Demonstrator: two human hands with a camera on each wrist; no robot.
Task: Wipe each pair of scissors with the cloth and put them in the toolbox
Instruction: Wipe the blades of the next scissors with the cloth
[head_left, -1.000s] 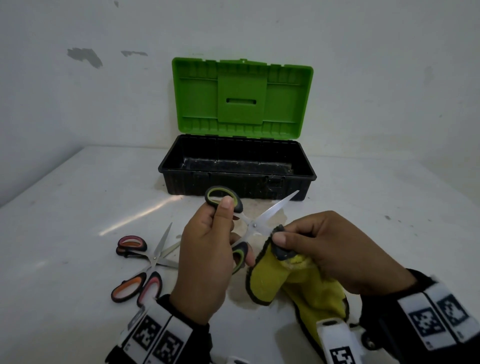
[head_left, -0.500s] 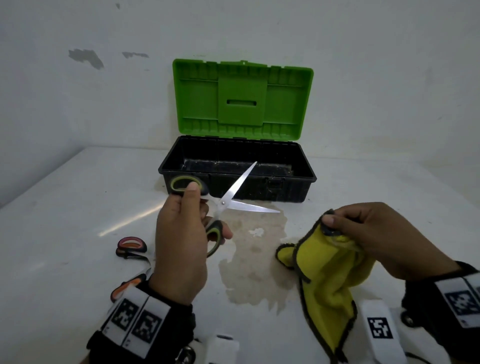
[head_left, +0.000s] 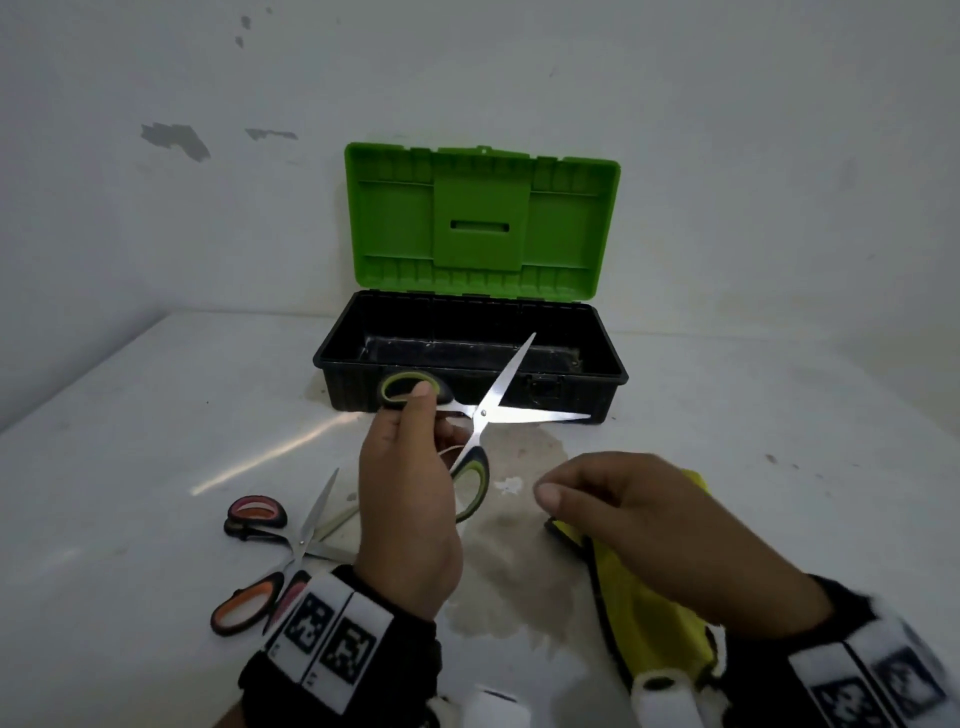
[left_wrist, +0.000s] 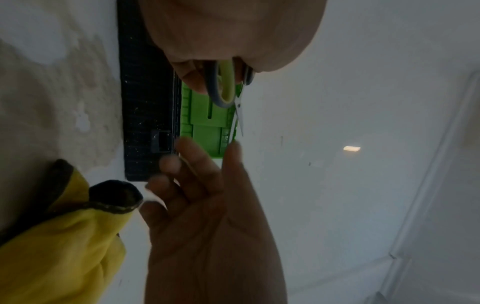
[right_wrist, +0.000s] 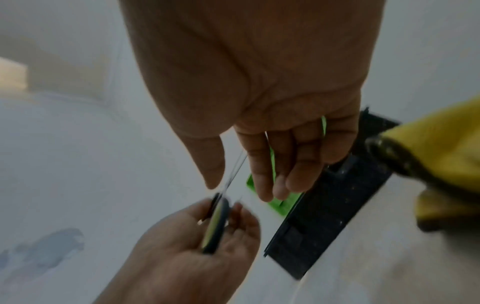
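My left hand (head_left: 431, 415) grips the green-handled scissors (head_left: 483, 415) by their handles, thumb through the upper loop. The blades are spread wide, just in front of the black toolbox (head_left: 353, 364), whose green lid (head_left: 480, 218) stands up. In the left wrist view the scissors' handle (left_wrist: 226, 86) shows edge-on. My right hand (head_left: 571, 488) hovers with fingers extended and holds nothing; the right wrist view shows its fingers (right_wrist: 267, 174) close to the blades. The yellow cloth (head_left: 649, 613) with a dark hem lies on the table under that hand.
Two more pairs of scissors lie crossed on the table at the left, one with red handles (head_left: 257, 512), one with orange handles (head_left: 241, 613). A pale stain (head_left: 519, 545) spreads on the white table in front of the toolbox. White walls stand behind and left.
The left hand carried the green scissors away from the cloth towards the toolbox and the blades spread. The right hand let go of the cloth and moved left towards the scissors.
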